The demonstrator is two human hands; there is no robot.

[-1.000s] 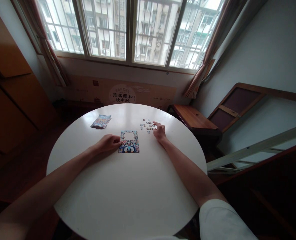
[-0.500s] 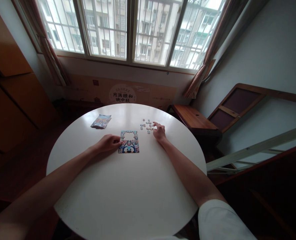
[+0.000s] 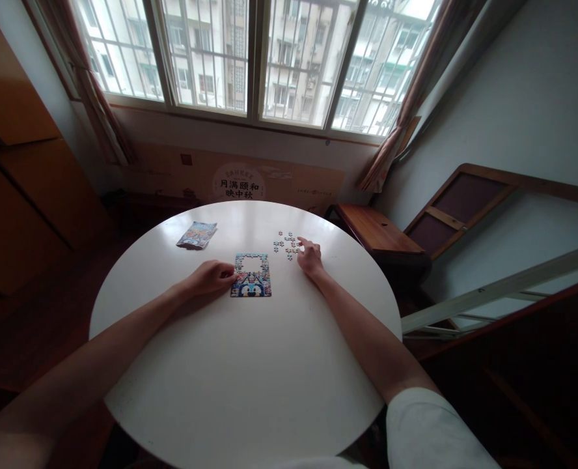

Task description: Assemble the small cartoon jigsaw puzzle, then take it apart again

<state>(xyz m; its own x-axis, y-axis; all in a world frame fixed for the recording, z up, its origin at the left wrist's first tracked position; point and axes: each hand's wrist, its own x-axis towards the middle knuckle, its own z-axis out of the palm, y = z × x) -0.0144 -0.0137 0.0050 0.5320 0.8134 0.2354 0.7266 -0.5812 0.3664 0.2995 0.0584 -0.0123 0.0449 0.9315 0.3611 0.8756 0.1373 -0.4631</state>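
Observation:
A jigsaw puzzle [image 3: 251, 286] lies flat on the white table, its lower part showing a blue cartoon face. White shows through a jagged gap in its upper middle. My left hand [image 3: 213, 276] rests at the puzzle's left edge, fingers curled in and the tips touching that edge. To the right of the puzzle, several loose puzzle pieces [image 3: 289, 240] lie scattered. Over the right side of these pieces is my right hand [image 3: 311, 256], index finger stretched out and fingers apart. Its underside is hidden, and no piece shows in its fingers.
A crumpled colourful packet [image 3: 198, 235] lies at the back left of the round white table [image 3: 240, 378]. Beyond the table's right rear edge stands a wooden bench [image 3: 370, 228]. Barred windows [image 3: 254, 58] line the far wall.
Both hands stay almost where they were. The whole view has shifted very slightly; the puzzle and loose pieces look the same.

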